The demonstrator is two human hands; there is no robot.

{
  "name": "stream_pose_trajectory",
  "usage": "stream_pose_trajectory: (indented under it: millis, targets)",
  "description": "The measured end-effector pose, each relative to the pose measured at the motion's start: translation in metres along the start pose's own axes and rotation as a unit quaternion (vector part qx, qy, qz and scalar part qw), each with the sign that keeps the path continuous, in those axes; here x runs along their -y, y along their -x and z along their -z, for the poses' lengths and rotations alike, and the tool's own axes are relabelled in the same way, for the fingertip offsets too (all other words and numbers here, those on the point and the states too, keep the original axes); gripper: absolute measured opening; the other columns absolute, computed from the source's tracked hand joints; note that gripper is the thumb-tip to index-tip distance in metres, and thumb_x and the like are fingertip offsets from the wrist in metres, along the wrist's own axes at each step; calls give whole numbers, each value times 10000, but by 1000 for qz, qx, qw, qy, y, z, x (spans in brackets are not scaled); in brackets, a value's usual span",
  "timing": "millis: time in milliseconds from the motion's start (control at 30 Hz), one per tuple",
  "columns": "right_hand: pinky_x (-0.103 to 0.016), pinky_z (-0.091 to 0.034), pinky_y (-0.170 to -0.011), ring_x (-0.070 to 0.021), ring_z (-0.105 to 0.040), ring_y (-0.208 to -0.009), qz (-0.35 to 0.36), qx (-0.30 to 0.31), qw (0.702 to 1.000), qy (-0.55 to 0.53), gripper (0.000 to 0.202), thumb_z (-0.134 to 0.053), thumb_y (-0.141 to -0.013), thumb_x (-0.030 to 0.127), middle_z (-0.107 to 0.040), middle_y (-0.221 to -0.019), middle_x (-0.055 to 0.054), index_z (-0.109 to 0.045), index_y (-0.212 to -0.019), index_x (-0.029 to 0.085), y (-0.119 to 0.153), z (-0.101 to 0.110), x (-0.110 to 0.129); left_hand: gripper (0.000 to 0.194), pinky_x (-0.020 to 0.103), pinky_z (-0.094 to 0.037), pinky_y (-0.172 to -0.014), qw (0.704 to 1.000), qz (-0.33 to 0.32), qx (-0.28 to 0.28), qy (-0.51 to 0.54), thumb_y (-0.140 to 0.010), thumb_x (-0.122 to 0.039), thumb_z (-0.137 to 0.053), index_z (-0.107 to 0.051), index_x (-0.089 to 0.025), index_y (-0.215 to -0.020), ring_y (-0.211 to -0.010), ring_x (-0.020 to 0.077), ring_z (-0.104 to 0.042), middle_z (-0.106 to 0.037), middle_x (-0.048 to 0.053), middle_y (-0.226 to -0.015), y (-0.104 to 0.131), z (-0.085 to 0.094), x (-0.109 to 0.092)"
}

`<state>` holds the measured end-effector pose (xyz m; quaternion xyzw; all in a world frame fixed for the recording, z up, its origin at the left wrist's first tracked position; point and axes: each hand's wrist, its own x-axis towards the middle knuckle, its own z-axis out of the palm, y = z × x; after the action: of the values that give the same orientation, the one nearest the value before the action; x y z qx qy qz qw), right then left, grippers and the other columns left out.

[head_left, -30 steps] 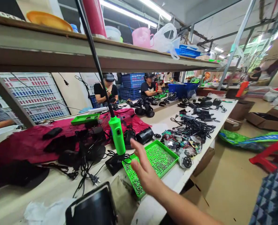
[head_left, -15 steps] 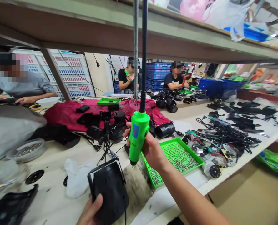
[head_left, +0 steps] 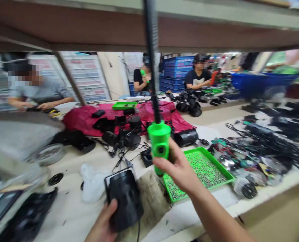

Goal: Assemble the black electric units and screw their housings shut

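Well, left hand point(head_left: 105, 220) holds black housing point(head_left: 126, 201) beside bare tabletop point(head_left: 72, 218); right hand point(head_left: 183, 168) (near tray rim point(head_left: 226, 181)) grips green driver point(head_left: 159, 134).

The pale tabletop point(head_left: 70, 188) carries a crimson cloth point(head_left: 81, 119) left of centre, a black disc point(head_left: 55, 179) and white plastic point(head_left: 92, 188) at lower left, a green tray point(head_left: 219, 162) and black cables point(head_left: 272, 141) at right.

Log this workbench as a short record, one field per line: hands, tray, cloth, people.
Left hand: gripping black housing
Right hand: at green tool, thumb across its near side; firmness of grip unclear
Green tray: partly behind right hand, holding small metal pieces
Red cloth: farther back, dark parts on it
People: three across the bench
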<state>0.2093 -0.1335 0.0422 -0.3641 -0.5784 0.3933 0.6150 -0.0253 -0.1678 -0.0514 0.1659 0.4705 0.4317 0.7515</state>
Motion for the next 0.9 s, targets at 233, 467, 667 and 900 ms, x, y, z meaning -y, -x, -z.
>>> stream_pose_trajectory:
  millis: [233, 467, 667, 900]
  targets:
    - [-422, -490, -817, -225, -640, -756, -28, 38, 997, -64, 508, -628, -825, 547, -672, -778, -28, -558, -1220, 235, 8, 5, -2, 656, 580, -448, -979, 993, -94, -18, 69, -375, -295, -951, -725, -125, -966, -1003, 408, -676, -760, 170, -924, 3, -20, 5]
    - [-300, -474, -531, -121, -453, -414, 43, -72, 986, -142, 627, -632, -716, 706, -534, -551, 50, -615, -1077, 194, 36, -29, 14, 834, 470, -401, -1057, 995, -87, -42, 28, -580, -419, -873, -518, -264, -1319, -1122, 287, -638, -747, 45, -1046, 11, -18, 9]
    - [-282, -463, -441, -133, -447, -390, 188, -120, 960, -171, 602, -578, -716, 764, -506, -526, 48, -595, -995, 230, 21, -71, 29, 841, 502, -507, -930, 991, -116, -51, -36, -473, -485, -904, -573, -236, -1204, -1059, 360, -652, -729, 71, -1037, -2, -11, 12]
    - [-288, -511, -487, -125, -482, -404, 165, -81, 956, -230, 577, -624, -739, 731, -541, -548, 46, -578, -1010, 223, 12, -92, -7, 941, 522, -509, -898, 984, -132, -79, -87, -499, -503, -886, -500, -239, -1316, -998, 359, -665, -730, 79, -952, -11, -6, 19]
